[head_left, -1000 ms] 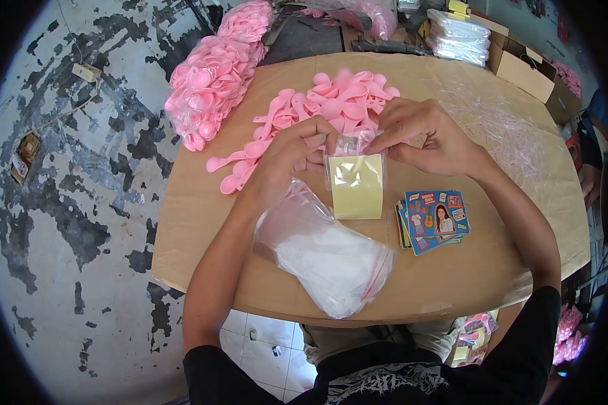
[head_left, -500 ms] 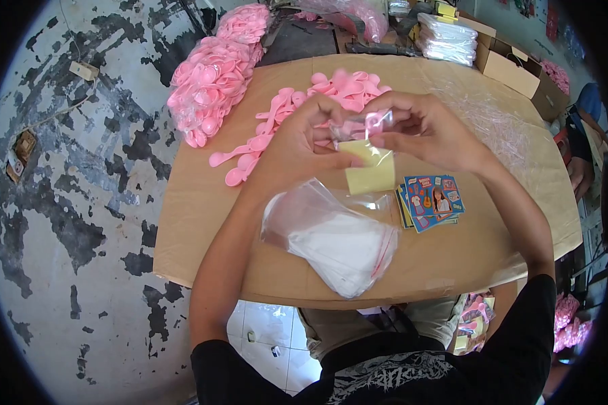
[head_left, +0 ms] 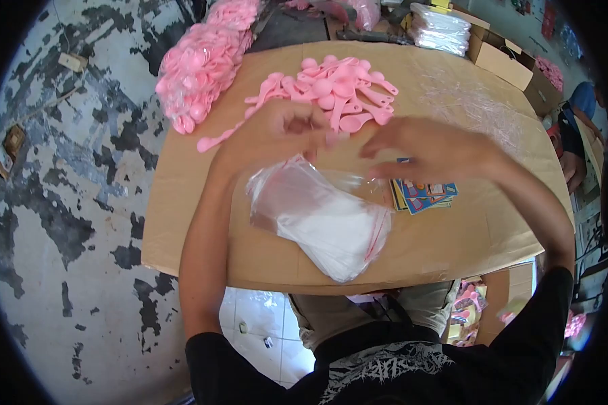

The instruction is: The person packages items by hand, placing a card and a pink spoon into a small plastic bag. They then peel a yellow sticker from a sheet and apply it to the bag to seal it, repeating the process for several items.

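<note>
My left hand (head_left: 284, 131) hovers in front of the pile of pink plastic spoons (head_left: 338, 88), its fingers loosely curled and apart, somewhat blurred. Opposite it, my right hand (head_left: 432, 148) has thumb and fingers spread, smeared by motion, with nothing visible between them. Below the hands lies a fanned stack of clear plastic bags (head_left: 331, 229) with red seal strips. Partly under my right hand is a small stack of printed blue cards (head_left: 425, 196). A blurred yellowish shape (head_left: 512, 309) shows at the lower right, apart from both hands.
A large clear bag of pink spoons (head_left: 199, 74) stands at the table's left edge. Wrapped white packs (head_left: 440, 30) and a cardboard box (head_left: 503, 61) are at the back right. Clear film (head_left: 479, 108) lies on the brown tabletop (head_left: 452, 250). Filled packets (head_left: 467, 310) sit below, near my lap.
The clear packet with pink spoon and yellow card has left both hands. My hands have drawn apart and opened. The view has shifted slightly.
</note>
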The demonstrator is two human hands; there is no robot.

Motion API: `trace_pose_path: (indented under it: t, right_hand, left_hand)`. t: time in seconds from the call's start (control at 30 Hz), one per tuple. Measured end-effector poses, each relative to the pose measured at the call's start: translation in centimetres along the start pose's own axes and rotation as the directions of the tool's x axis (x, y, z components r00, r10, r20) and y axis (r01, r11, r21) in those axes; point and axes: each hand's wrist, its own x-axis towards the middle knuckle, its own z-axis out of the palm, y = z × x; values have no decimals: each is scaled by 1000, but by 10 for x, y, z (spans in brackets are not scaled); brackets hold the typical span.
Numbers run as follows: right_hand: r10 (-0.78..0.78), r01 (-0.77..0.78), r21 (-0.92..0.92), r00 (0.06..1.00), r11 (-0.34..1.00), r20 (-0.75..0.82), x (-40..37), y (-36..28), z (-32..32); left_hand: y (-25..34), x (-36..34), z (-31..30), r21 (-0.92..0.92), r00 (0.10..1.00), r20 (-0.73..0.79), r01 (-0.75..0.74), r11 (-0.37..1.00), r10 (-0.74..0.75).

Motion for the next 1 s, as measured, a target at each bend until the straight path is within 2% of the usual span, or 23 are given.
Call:
trace_pose_path:
  t: [0.03, 0.1, 0.17, 0.2, 0.3, 0.4, 0.5, 0.6, 0.7, 0.73, 0.8, 0.83, 0.87, 0.9, 0.93, 1.0]
  right_hand:
    - [-103, 103, -11, 995, 995, -16, 15, 8, 18]
    - [-165, 165, -149, 986, 975, 13, 34, 9, 34]
    - [-186, 186, 11, 974, 982, 127, 45, 16, 33]
    - [-201, 186, 93, 961, 978, 191, 49, 18, 33]
    - [-160, 130, 189, 975, 973, 154, 53, 21, 37]
    - [-117, 114, 120, 993, 986, 15, 43, 10, 39]
    - [-100, 60, 206, 976, 977, 192, 46, 13, 36]
    - [-116, 103, 119, 988, 988, 101, 44, 15, 36]
    - [42, -21, 278, 997, 960, -72, 36, 9, 18]
    - [58, 4, 374, 986, 927, -154, 36, 12, 18]
    - [122, 74, 553, 943, 830, -310, 32, 21, 20]
    - [135, 79, 547, 931, 833, -340, 29, 23, 20]
    - [152, 78, 541, 917, 838, -368, 27, 21, 18]
    - [171, 74, 533, 902, 843, -396, 25, 21, 17]
    - [137, 137, 538, 888, 832, -438, 24, 22, 20]
    - [66, 135, 440, 909, 888, -412, 16, 20, 8]
  left_hand:
    - [-2, -2, -3, -13, 996, 91, 1, 1000, 1]
    - [7, -7, -5, 12, 973, 228, 44, 999, -45]
    - [7, -10, -8, -28, 928, 369, 69, 997, -54]
    - [11, -11, -8, 22, 915, 386, 122, 992, -120]
    - [11, -9, -6, 123, 868, 437, 201, 972, -235]
    - [6, -9, -6, 110, 816, 504, 262, 959, -281]
    - [5, -10, -6, 143, 807, 518, 246, 959, -284]
    - [9, -10, -8, 161, 791, 524, 271, 949, -315]
    - [11, -8, -17, 272, 763, 529, 262, 926, -371]
    - [11, -9, -21, 136, 790, 524, 290, 947, -318]
    - [7, -10, -24, -139, 840, 497, 326, 935, -219]
    - [3, -6, -11, -259, 936, 341, 180, 949, -85]
    - [-3, 0, 12, -354, 985, 165, 14, 935, 47]
    - [-10, 7, 26, -411, 989, 38, -114, 904, 142]
    - [-17, 14, 40, -440, 968, -90, -249, 862, 234]
    - [-17, 25, 56, -286, 952, -290, -182, 941, 96]
